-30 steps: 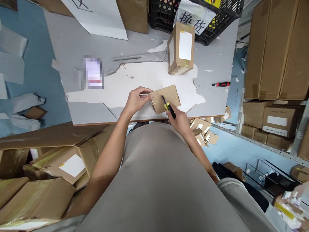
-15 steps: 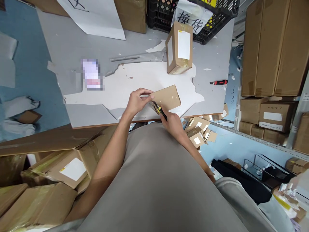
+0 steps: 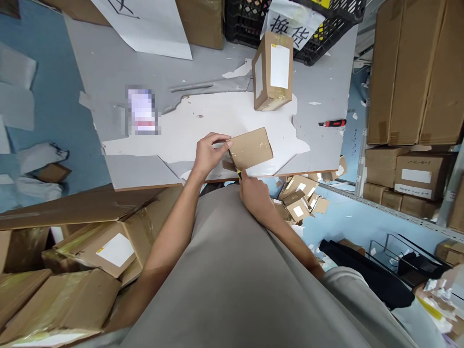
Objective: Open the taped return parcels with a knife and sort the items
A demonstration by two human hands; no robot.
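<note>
Hands (image 3: 209, 153) work at a carton (image 3: 253, 147); a box (image 3: 90, 206) holds parcels (image 3: 72, 302).

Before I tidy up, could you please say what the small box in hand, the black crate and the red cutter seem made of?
Small box: apparently matt brown cardboard, by its folded edges; shiny glints suggest clear tape. Black crate: probably moulded plastic, by its even lattice walls; finish unclear. Red cutter: handle likely smooth plastic, by its bright colouring; blade unclear.

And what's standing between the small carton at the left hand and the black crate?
A taller cardboard box with white labels stands between the small carton and the black crate; that shows in the head view.
</note>
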